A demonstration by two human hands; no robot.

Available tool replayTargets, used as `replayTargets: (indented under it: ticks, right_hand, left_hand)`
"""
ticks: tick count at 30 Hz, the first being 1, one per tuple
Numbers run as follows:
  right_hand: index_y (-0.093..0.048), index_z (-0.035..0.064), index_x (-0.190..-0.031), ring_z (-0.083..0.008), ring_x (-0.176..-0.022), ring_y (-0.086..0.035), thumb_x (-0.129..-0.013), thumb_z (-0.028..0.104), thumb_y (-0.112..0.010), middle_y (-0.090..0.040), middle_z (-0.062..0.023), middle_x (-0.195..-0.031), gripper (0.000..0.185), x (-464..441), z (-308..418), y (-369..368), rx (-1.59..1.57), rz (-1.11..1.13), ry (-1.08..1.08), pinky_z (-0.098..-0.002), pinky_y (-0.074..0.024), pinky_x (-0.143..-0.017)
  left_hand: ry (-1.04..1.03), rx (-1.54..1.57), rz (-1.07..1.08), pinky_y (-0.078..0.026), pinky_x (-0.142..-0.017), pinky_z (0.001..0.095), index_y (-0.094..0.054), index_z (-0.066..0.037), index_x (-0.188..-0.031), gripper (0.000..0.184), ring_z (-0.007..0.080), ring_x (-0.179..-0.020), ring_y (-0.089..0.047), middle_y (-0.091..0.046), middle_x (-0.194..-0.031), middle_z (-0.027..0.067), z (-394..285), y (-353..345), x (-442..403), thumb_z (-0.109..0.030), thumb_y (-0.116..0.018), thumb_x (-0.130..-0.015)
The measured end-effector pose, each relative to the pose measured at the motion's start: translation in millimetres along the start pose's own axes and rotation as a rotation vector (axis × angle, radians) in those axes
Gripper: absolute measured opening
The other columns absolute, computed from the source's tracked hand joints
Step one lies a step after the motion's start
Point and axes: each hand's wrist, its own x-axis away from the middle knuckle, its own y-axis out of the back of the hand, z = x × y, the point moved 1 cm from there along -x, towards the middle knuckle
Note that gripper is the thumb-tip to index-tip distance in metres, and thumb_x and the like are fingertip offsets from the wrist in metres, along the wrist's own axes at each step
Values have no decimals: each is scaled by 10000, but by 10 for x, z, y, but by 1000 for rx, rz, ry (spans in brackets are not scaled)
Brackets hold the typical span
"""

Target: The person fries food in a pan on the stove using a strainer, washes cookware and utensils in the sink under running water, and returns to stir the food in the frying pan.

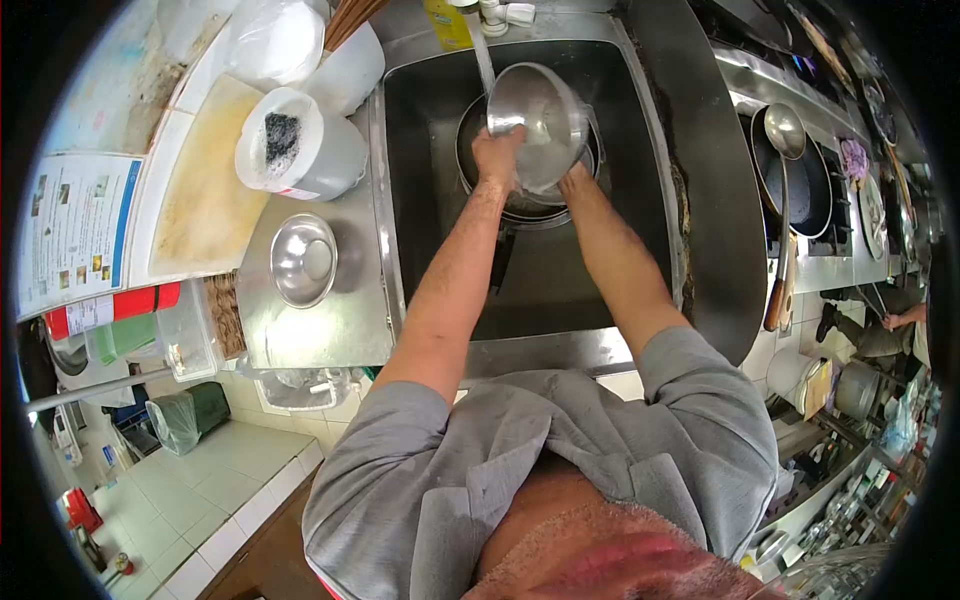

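A shiny metal bowl (537, 122) is tilted over the dark sink (430, 130), beside a stream of water (484, 62) from the tap. My left hand (497, 158) grips its lower left side, fingers closed on the rim. At the bowl's lower right edge is my right hand (575, 182), its fingers mostly hidden behind the bowl. Below the bowl a round dark pan (466, 150) rests in the sink, its black handle (502, 262) pointing toward me.
Left of the sink, a small metal bowl (304, 261) and a white bucket (335, 160) with a dark scrubber stand on the steel counter (320, 345). A yellow container (447, 24) is behind the sink. At right, a ladle (785, 130) lies over a pan; another person (905, 318) is far right.
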Motion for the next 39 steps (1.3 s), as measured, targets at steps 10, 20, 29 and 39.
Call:
replayTargets:
  ticks: [10, 20, 29, 39]
  right_hand:
    - [-546, -42, -986, -186, -857, -523, -757, 347, -602, -578, -123, -937, 456, 534, 777, -289, 1242, -381, 310, -314, -400, -765]
    - [-551, -5, -1003, -206, -904, -532, -829, 282, -503, -589, -124, -919, 339, 318, -635, -3397, 832, 574, 273, -311, -403, -788]
    - [-645, 37, -812, -287, -975, -520, -696, 136, -519, -629, -103, -789, 198, 1091, -1550, -3253, 2322, 1085, 600, -411, -407, -716]
    - [-620, -6, -796, -326, -1030, -422, -649, 195, -576, -603, -130, -824, 253, 1323, -1422, -3028, 2331, 945, 989, -353, -390, -649]
  left_hand:
    - [276, -582, -83, -452, -709, 393, -500, 75, -1061, 551, 312, -899, -562, -555, -1044, 195, 1601, 410, -377, -378, -570, -754]
    - [282, -846, 76, -480, -633, 384, -608, -4, -859, 279, 288, -755, -591, -599, -851, 166, 757, 441, -248, -264, -567, -768]
    - [-126, -892, -325, -433, -759, 416, -556, 41, -959, 434, 362, -885, -549, -582, -887, 231, -541, 534, -340, -340, -538, -752]
    - [-1113, -1399, -1, -430, -771, 395, -603, -140, -971, 238, 234, -1028, -475, -516, -1133, 17, -875, 54, -202, -138, -542, -740]
